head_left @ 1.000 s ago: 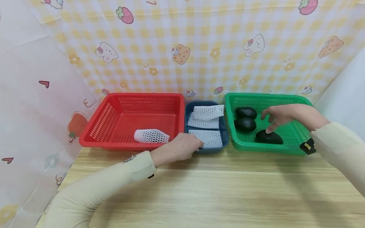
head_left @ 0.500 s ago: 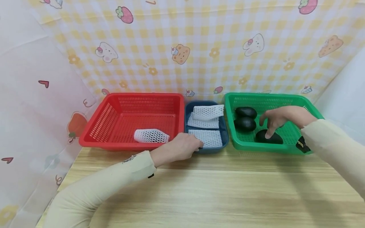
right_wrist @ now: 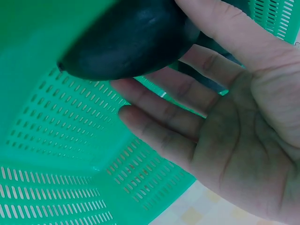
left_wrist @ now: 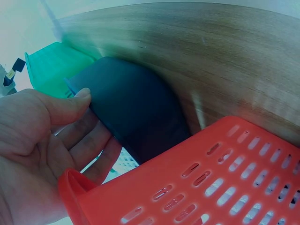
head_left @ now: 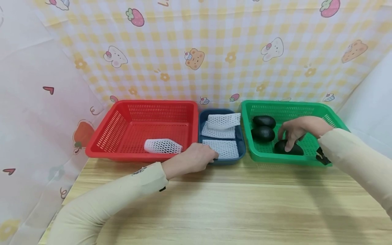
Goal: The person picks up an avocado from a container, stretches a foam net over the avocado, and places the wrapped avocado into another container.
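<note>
My left hand point(head_left: 196, 158) holds the near-left rim of a small dark blue tray point(left_wrist: 136, 103), its thumb on the edge and fingers behind the wall. A flat white foam net point(head_left: 222, 149) lies under these fingertips in the head view. Two more foam nets, a rolled one point(head_left: 224, 120) over a flat one point(head_left: 211, 133), are at the tray's back. Inside the green basket point(head_left: 257, 158), my right hand point(head_left: 297, 129) grips a dark avocado point(right_wrist: 126, 47) between thumb and fingers. Two other avocados, one behind point(head_left: 264, 121) and one nearer point(head_left: 263, 133), sit along the basket's left side.
A red basket point(head_left: 107, 156) stands left of the tray, holding a puffed-out white foam net point(head_left: 162, 146); its contents are unclear. All three containers stand in a row on the wooden table point(head_left: 232, 211), before a checked cloth point(head_left: 171, 51).
My right hand has moved slightly left and lower over the near avocado, and its fingers have closed around it. The left hand has stayed at the tray's edge.
</note>
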Demonstrator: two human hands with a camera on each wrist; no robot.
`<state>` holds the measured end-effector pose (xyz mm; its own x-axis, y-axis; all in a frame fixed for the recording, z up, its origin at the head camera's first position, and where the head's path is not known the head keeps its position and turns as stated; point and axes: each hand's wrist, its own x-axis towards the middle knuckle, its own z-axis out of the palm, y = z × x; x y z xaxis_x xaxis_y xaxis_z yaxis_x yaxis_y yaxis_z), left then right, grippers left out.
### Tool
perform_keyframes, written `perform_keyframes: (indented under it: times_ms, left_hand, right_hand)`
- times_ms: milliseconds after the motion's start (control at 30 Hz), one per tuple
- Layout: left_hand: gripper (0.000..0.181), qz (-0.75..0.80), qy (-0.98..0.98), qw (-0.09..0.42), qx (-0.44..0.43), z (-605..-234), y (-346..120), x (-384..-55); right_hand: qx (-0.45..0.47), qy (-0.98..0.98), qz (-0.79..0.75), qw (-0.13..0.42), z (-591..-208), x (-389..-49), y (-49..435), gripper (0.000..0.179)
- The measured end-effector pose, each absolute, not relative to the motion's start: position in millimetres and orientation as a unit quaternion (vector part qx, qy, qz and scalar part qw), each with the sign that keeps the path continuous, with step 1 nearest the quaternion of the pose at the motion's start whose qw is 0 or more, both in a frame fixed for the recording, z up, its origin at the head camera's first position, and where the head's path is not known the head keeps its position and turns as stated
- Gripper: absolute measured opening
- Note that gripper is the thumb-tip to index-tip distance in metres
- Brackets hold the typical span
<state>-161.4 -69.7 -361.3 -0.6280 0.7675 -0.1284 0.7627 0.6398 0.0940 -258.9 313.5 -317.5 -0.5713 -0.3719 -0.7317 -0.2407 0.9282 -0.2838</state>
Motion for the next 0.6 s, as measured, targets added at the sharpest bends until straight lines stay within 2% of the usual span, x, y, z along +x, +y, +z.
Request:
perform_keyframes:
  times_ms: [600]
  left_hand:
    - [0.038,0.008,0.904,0.079,0.42,-361.0,-69.0,-161.3]
  right_hand:
    - [-0.158,0.877,-0.086,0.446,-318.9,-258.0,309.5,0.079]
